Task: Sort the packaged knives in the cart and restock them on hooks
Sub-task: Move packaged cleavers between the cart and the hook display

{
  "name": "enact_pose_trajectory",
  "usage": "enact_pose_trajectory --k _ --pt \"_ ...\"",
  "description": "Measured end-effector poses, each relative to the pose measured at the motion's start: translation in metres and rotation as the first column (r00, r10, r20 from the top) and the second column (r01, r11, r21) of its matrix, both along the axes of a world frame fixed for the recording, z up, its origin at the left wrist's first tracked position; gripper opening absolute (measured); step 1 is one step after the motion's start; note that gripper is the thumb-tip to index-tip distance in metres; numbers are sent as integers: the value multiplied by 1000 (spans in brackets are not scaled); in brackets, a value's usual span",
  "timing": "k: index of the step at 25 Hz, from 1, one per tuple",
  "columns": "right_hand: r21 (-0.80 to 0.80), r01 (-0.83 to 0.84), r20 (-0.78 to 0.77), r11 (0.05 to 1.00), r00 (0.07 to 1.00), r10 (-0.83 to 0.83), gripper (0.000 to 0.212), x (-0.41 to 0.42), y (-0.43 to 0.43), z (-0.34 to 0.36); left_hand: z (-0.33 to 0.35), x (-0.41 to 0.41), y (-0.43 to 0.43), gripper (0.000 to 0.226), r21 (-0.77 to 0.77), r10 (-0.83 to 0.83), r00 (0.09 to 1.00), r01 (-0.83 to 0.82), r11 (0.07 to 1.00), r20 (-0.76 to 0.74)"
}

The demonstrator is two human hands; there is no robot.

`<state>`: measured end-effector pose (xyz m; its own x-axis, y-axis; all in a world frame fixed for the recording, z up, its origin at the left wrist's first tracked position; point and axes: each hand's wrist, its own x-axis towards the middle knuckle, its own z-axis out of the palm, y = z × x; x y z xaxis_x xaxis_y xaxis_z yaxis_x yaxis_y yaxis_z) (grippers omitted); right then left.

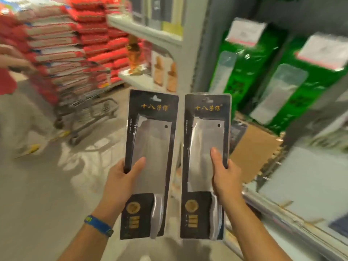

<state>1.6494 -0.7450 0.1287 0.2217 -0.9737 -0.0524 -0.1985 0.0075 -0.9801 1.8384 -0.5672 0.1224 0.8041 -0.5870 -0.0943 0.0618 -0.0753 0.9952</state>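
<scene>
In left hand (122,182) and right hand (227,178), packaged knives (151,136) stand upright, handles down.

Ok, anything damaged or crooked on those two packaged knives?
Nothing stands out: left black-card cleaver pack in the left hand, right black-card cleaver pack in the right hand, both intact, roughly upright. Background too blurred.
</scene>
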Motion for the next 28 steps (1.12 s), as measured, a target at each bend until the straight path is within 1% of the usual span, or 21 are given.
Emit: enact_pose_trajectory --k 1,2,4,7,9,10,13,14,15,17,18,19,21,22,26,28 --pt "-40 81 5 996 997 -81 79 -2 -12 13 10 8 -25 44 -26 -69 997 69 997 17" --pt "-91 150 11 984 989 -150 79 -5 -23 29 23 15 -51 41 -58 -123 992 126 990 40" --pt "-200 289 9 936 956 -293 67 -14 -51 65 51 24 -112 38 -122 -206 976 214 969 73" --pt "-332 478 16 813 865 -502 68 -40 -84 119 102 16 -189 45 -168 -338 922 369 914 186" --pt "-417 554 60 721 808 -586 66 -63 -100 162 144 1 -235 49 -221 -380 885 441 870 269" --pt "-453 577 93 680 789 -608 68 -74 -106 182 166 -8 -252 51 -248 -390 868 469 848 306" --pt "-574 625 180 529 726 -664 78 -112 -126 246 237 -40 -296 53 -343 -397 815 549 762 422" --pt "-600 634 196 488 708 -679 76 -125 -133 264 257 -52 -307 50 -372 -390 801 568 735 454" --pt "-613 638 213 465 701 -681 77 -137 -139 280 275 -65 -316 46 -394 -380 789 583 710 483" --pt "-615 630 242 475 724 -646 86 -162 -154 304 303 -91 -332 43 -417 -360 770 603 681 527" --pt "-600 632 258 489 732 -630 86 -175 -162 313 314 -104 -341 47 -424 -356 770 604 674 530" --pt "-599 627 273 498 744 -609 80 -187 -168 320 322 -115 -348 51 -430 -354 774 600 675 524" --pt "-643 599 275 478 763 -585 65 -209 -179 336 336 -133 -361 52 -442 -340 785 585 680 518" --pt "-674 580 261 458 766 -587 66 -220 -184 344 341 -140 -366 52 -445 -327 786 581 681 526" --pt "-766 551 257 330 733 -629 71 -263 -204 390 360 -164 -387 54 -467 -247 795 542 699 554" --pt "-814 528 296 241 735 -610 69 -277 -206 418 372 -170 -396 66 -465 -200 789 523 714 581"
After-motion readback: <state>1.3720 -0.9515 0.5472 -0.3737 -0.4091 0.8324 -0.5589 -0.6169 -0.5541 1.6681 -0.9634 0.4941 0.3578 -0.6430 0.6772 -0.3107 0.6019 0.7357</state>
